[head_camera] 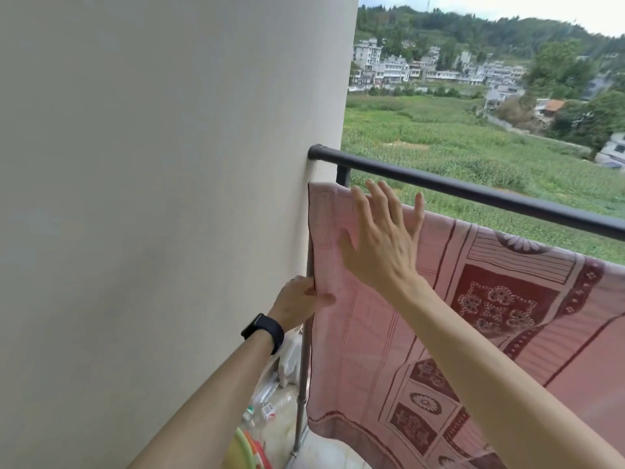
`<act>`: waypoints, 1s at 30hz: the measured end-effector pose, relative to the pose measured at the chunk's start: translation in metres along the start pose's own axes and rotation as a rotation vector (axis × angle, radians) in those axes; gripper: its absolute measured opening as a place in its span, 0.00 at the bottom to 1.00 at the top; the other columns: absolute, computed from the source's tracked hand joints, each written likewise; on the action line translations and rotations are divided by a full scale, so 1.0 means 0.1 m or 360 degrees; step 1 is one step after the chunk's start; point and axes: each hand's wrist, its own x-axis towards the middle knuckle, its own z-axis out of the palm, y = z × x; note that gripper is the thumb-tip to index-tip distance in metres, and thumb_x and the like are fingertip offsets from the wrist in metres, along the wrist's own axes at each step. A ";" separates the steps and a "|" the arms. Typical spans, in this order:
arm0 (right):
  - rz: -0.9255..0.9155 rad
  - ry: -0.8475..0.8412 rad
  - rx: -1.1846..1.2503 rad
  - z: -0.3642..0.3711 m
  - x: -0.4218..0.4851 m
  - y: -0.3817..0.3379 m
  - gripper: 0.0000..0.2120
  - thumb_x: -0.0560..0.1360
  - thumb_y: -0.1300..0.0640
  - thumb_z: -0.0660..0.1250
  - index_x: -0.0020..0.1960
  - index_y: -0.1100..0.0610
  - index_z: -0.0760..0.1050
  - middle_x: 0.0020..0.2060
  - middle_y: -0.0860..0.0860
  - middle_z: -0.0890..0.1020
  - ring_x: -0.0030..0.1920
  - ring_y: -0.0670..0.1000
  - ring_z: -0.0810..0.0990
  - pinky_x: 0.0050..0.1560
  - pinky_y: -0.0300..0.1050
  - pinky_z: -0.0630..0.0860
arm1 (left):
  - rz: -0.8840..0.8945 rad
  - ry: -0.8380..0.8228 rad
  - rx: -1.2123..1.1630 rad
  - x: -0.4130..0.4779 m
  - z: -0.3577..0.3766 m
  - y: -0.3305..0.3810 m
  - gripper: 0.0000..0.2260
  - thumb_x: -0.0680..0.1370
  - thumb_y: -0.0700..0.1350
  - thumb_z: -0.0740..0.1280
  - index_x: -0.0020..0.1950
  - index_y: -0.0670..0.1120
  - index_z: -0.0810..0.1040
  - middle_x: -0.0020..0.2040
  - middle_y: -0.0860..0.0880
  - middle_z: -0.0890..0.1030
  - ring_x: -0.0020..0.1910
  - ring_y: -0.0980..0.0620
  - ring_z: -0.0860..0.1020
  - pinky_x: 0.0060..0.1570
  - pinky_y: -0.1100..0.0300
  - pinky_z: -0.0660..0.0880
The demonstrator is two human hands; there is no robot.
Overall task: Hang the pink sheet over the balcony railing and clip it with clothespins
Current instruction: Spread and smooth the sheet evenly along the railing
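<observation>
Hidden parts first: the pink sheet (500,299) is running out of frame at the right and bottom, and its top fold is covering whatever it is draped on, so the support just under the railing (473,192) is not showing. The railing is also getting cut off at the right edge. Both forearms are leaving the frame at the bottom.

The sheet is hanging just below the railing, on the near side of it, with its left edge lying under the railing's wall end. The fabric is looking thin and soft, pink with fine stripes and dark maroon floral panels and borders. The railing is a round black metal tube, smooth and bare, joining the white wall (152,198) at its left end.

The left hand (301,299), well below the railing's wall end, is pinching the sheet's left edge, thumb on the front; its other fingers are hiding behind the cloth. A black band (265,331) is sitting on that wrist. The right hand (382,238) is lying flat against the sheet just under the railing, fingers straight and spread, gripping nothing.

A grey metal pole (302,384) is standing straight down below the railing's wall end, partly behind the sheet edge. Far beneath the railing, at the pole's foot, clutter is lying blurred: a white jug (291,360), clear plastic bottles (270,401) and something green and red (243,448), hard to identify. Beyond the railing, green fields (439,137) and pale houses (422,71) are showing.
</observation>
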 end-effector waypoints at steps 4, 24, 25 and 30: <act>0.0068 0.0028 -0.0077 0.16 0.09 -0.17 0.32 0.73 0.44 0.63 0.74 0.54 0.65 0.69 0.53 0.71 0.71 0.57 0.66 0.74 0.69 0.48 | -0.0139 -0.0594 0.0473 -0.18 0.05 -0.54 0.14 0.73 0.54 0.71 0.55 0.51 0.79 0.53 0.53 0.83 0.53 0.51 0.80 0.55 0.56 0.78; 0.0390 -0.0370 0.0164 0.01 0.74 -0.47 0.20 0.79 0.37 0.55 0.45 0.52 0.73 0.35 0.48 0.78 0.38 0.53 0.78 0.56 0.57 0.75 | -0.0173 -0.0573 0.0601 0.53 -0.73 -0.77 0.08 0.74 0.49 0.70 0.50 0.47 0.82 0.47 0.47 0.82 0.48 0.48 0.79 0.49 0.57 0.75; 0.0412 -0.0419 0.0220 0.01 0.80 -0.46 0.20 0.79 0.37 0.56 0.43 0.53 0.73 0.32 0.47 0.76 0.35 0.53 0.76 0.50 0.56 0.78 | -0.0166 -0.0552 0.0421 0.58 -0.81 -0.59 0.07 0.74 0.47 0.71 0.50 0.47 0.81 0.47 0.47 0.81 0.47 0.49 0.79 0.47 0.57 0.75; 0.0371 -0.0579 0.0245 -0.02 0.94 -0.42 0.15 0.80 0.42 0.60 0.50 0.52 0.78 0.37 0.48 0.82 0.33 0.49 0.77 0.31 0.41 0.69 | 0.0088 -0.0290 -0.0558 0.61 -1.10 0.37 0.20 0.70 0.47 0.67 0.62 0.51 0.76 0.55 0.49 0.81 0.53 0.52 0.78 0.50 0.55 0.71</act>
